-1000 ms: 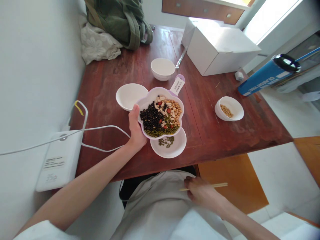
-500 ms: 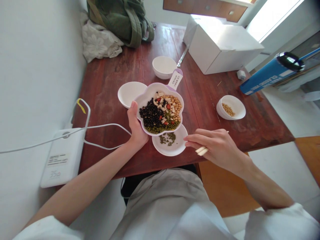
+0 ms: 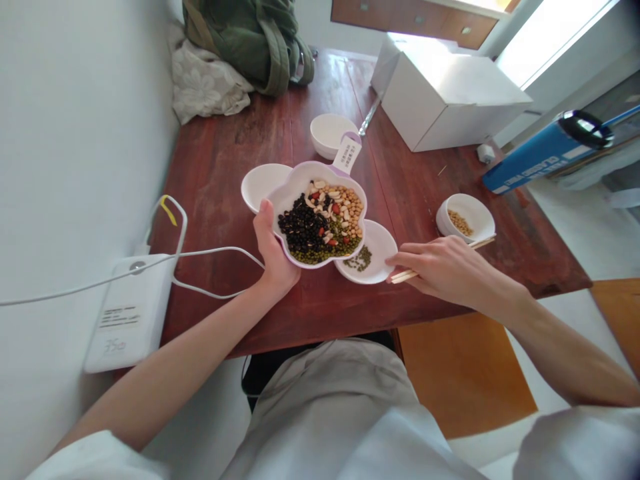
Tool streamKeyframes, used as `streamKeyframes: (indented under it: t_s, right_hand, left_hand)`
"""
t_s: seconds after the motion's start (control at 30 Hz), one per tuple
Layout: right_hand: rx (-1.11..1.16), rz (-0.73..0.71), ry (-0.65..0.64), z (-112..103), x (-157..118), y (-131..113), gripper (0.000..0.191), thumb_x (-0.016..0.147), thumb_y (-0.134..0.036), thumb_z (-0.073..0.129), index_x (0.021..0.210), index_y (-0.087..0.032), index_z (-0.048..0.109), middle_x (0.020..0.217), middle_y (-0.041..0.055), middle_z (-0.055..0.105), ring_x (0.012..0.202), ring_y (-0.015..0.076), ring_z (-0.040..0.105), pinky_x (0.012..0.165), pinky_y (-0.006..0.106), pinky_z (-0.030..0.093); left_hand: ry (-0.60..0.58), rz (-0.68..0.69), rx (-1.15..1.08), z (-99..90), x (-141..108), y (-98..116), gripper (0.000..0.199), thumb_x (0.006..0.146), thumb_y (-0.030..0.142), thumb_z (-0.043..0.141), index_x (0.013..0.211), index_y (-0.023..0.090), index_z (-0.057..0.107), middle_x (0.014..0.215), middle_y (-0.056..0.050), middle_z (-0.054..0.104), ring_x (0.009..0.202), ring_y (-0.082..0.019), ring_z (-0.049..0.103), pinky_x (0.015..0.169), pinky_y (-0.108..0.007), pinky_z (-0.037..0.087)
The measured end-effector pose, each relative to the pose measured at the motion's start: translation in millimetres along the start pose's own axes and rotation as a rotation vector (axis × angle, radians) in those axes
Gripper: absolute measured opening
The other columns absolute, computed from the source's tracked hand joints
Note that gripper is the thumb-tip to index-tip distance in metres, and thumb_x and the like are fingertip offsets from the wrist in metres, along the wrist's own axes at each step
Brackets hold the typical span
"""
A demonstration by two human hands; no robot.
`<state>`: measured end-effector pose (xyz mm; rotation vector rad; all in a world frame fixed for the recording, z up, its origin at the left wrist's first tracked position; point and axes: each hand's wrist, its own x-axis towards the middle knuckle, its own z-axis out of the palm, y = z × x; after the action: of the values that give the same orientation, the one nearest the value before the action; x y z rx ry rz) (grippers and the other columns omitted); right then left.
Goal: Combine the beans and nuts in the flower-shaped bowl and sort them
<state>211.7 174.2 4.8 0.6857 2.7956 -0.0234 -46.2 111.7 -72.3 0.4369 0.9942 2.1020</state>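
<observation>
My left hand (image 3: 276,257) grips a flower-shaped white bowl (image 3: 295,185) with a purple edge and a labelled handle, held above the table. Inside it lie black beans (image 3: 303,225), yellow soybeans (image 3: 353,203), green mung beans (image 3: 320,255) and peanuts. My right hand (image 3: 445,268) is closed around a pair of wooden chopsticks (image 3: 404,275). Its fingertips touch the right rim of a small white bowl (image 3: 383,241) holding some mung beans (image 3: 362,259). The flower-shaped bowl hides part of that small bowl.
White bowls stand behind (image 3: 333,133) and left (image 3: 260,187) of the held one. Soybeans lie in a bowl (image 3: 477,212) at right. A blue bottle (image 3: 540,157), white box (image 3: 445,100), green bag (image 3: 240,40) and cabled power bank (image 3: 127,313) are around the table (image 3: 220,160).
The small bowl of mung beans has shifted right and away from me, with my right hand at its rim. My left hand still holds the flower-shaped bowl in nearly the same place.
</observation>
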Motion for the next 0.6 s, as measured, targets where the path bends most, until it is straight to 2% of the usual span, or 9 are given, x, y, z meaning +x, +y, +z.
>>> streamKeyframes:
  t_s: [0.13, 0.23, 0.37, 0.43, 0.5, 0.6]
  right_hand:
    - [-0.043, 0.118, 0.029, -2.0, 10.4, 24.0, 0.029, 0.109, -0.030, 0.058, 0.122, -0.025, 0.083, 0.112, 0.0056, 0.086, 0.081, 0.0235, 0.077, 0.066, 0.036, 0.029]
    - [-0.043, 0.184, 0.038, -3.5, 25.6, 44.5, 0.037, 0.113, -0.041, 0.052, 0.119, -0.024, 0.084, 0.110, 0.0084, 0.085, 0.085, 0.0249, 0.076, 0.067, 0.036, 0.030]
    - [-0.099, 0.279, 0.074, -4.7, 45.9, 65.1, 0.045, 0.114, -0.049, 0.049, 0.116, -0.020, 0.085, 0.109, 0.0129, 0.085, 0.091, 0.0293, 0.076, 0.071, 0.037, 0.035]
    - [-0.124, 0.332, 0.135, -4.3, 53.3, 66.2, 0.043, 0.114, -0.044, 0.049, 0.130, -0.020, 0.081, 0.120, 0.0154, 0.085, 0.096, 0.0318, 0.077, 0.074, 0.038, 0.038]
    - [-0.135, 0.353, 0.202, -2.9, 59.0, 59.1, 0.044, 0.113, -0.038, 0.050, 0.148, -0.021, 0.070, 0.132, 0.0165, 0.083, 0.099, 0.0336, 0.078, 0.076, 0.038, 0.040]
    - [-0.115, 0.240, 0.216, 0.8, 67.2, 38.2, 0.052, 0.114, -0.039, 0.048, 0.162, -0.021, 0.056, 0.135, 0.0170, 0.082, 0.102, 0.0346, 0.079, 0.073, 0.037, 0.039]
  left_hand:
    - [-0.026, 0.028, -0.004, -2.6, 3.0, -0.7, 0.040, 0.094, 0.063, 0.065, 0.101, 0.027, 0.079, 0.121, -0.005, 0.086, 0.144, -0.034, 0.068, 0.123, -0.048, 0.058]
    - [-0.076, 0.023, -0.008, -3.5, 3.6, -1.2, 0.042, 0.095, 0.066, 0.064, 0.101, 0.026, 0.079, 0.121, -0.006, 0.086, 0.142, -0.036, 0.068, 0.119, -0.050, 0.060]
    - [-0.076, 0.007, 0.019, -2.3, 3.3, -0.7, 0.048, 0.093, 0.072, 0.063, 0.103, 0.027, 0.079, 0.122, -0.006, 0.085, 0.143, -0.037, 0.067, 0.115, -0.050, 0.063]
    - [-0.078, 0.021, 0.015, -2.0, 3.7, -0.3, 0.048, 0.092, 0.072, 0.065, 0.102, 0.027, 0.079, 0.121, -0.006, 0.085, 0.144, -0.037, 0.067, 0.116, -0.051, 0.062]
    - [-0.082, 0.048, -0.007, -1.7, 4.5, 0.7, 0.045, 0.092, 0.069, 0.068, 0.100, 0.026, 0.078, 0.119, -0.006, 0.085, 0.145, -0.037, 0.066, 0.120, -0.051, 0.060]
    - [-0.093, 0.067, -0.043, -0.1, 5.7, 5.1, 0.040, 0.093, 0.065, 0.069, 0.099, 0.026, 0.078, 0.118, -0.006, 0.086, 0.145, -0.036, 0.066, 0.125, -0.051, 0.056]
